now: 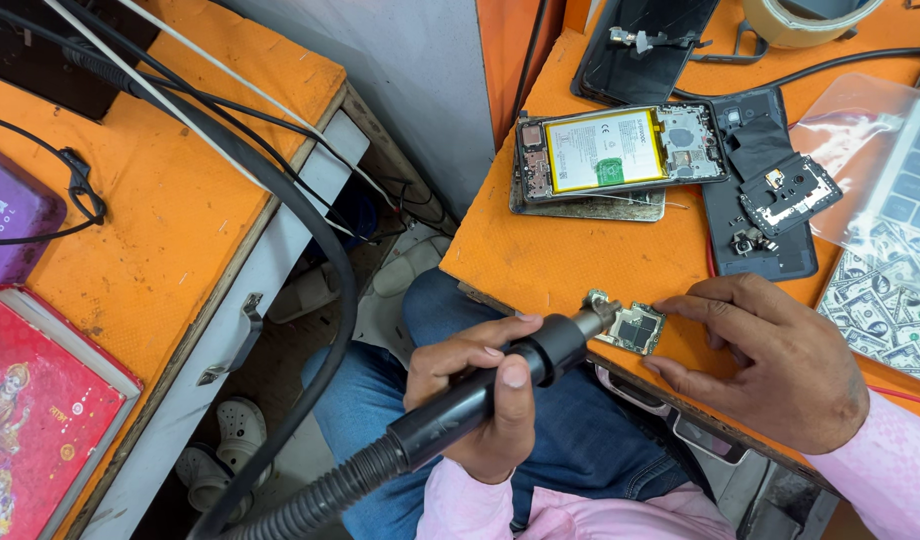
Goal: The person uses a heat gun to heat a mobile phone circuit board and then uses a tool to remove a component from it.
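My left hand point(477, 390) grips a black hot-air wand point(520, 370) with a ribbed hose. Its metal nozzle point(598, 315) points at a small circuit board point(635, 328) lying near the front edge of the orange table point(540, 260). My right hand point(770, 355) rests on the table just right of the board, with the forefinger and thumb touching its edge. An opened phone point(615, 152) with its battery showing lies further back.
A dark phone back cover point(755, 190) with a small camera module part lies to the right. A clear plastic bag point(880, 160), a banknote-patterned sheet point(885, 300), a tape roll point(810, 18) and cables surround them. Another orange bench point(160, 200) stands at left.
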